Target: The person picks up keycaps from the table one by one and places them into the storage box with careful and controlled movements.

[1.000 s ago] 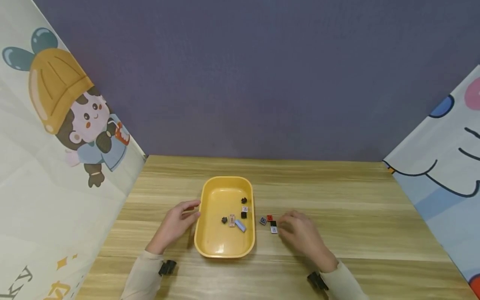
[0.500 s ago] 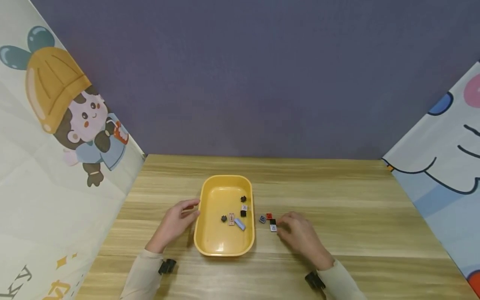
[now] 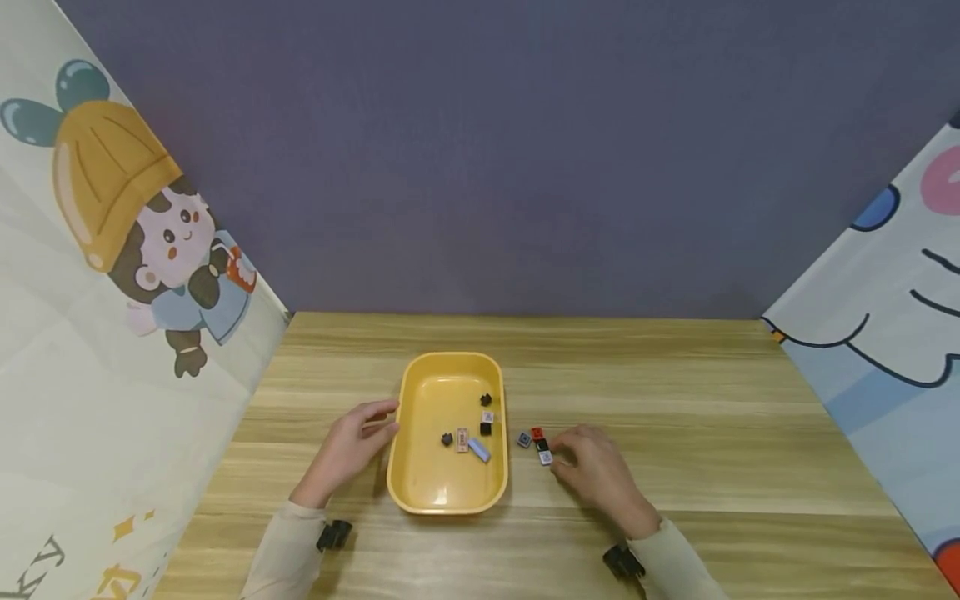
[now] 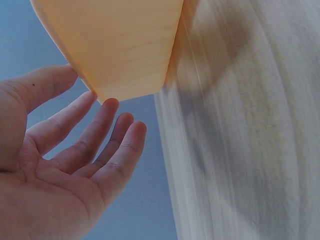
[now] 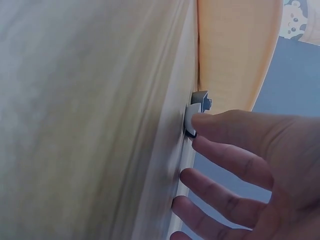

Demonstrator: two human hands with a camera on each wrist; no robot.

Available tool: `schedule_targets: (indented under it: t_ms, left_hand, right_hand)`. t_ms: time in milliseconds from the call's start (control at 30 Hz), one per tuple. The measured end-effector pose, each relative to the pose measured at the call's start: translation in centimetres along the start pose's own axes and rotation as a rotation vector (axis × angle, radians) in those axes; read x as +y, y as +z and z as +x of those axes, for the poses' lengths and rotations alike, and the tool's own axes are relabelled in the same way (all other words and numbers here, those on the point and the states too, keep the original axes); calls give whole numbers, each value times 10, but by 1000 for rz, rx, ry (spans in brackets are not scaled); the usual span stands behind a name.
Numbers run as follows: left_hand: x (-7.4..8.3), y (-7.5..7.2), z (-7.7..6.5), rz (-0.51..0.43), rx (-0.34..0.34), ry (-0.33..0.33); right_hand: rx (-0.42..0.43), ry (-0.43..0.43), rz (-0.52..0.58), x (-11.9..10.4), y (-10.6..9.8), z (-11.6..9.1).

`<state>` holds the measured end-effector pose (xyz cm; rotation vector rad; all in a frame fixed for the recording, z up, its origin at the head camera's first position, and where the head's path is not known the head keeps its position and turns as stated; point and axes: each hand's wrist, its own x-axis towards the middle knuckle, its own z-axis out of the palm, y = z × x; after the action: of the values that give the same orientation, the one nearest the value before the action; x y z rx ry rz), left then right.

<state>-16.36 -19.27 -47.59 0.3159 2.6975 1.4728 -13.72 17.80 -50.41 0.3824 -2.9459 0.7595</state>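
Note:
A yellow tray (image 3: 402, 492) stands on the wooden table. My left hand (image 3: 350, 450) is at its left side, fingers spread and gently bent, tips right at the rim; the left wrist view shows the thumb against the wall. To the tray's right, the thumb and index finger of my right hand (image 3: 600, 471) pinch at a white toy brick (image 3: 546, 458) and the black toy brick (image 3: 543, 446) adjoining it. The right wrist view shows the thumb on the white brick (image 5: 193, 116), other fingers loosely curved. A red brick (image 3: 537, 433) and a grey-blue brick (image 3: 524, 439) lie close by.
Inside the tray are black pieces (image 3: 486, 400), a white brick (image 3: 487, 417), a printed tile (image 3: 462, 440) and a light-blue bar (image 3: 479, 451). A dark wall panel (image 3: 525, 167) borders the table's (image 3: 675, 375) back; printed cartoon sheets flank both sides.
My right hand has moved slightly left onto the black and white bricks, and they have turned a little, the black one now close to the red brick. My left hand stays at the tray.

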Motion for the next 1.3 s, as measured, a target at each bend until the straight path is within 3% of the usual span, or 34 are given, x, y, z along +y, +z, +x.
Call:
schedule_targets:
  t_ms: [667,1000,1300]
  left_hand:
    - [-1,1,-1,-17,-4,-6]
    - [0,0,-1,-10,-5,-7]
    - [-1,0,-1,3,-3,3]
  right_hand:
    - [-14,28,-16,-4,3,-1]
    - [52,-49,-2,-14,-12,7]
    - [131,-128,11,-37,-32,25]
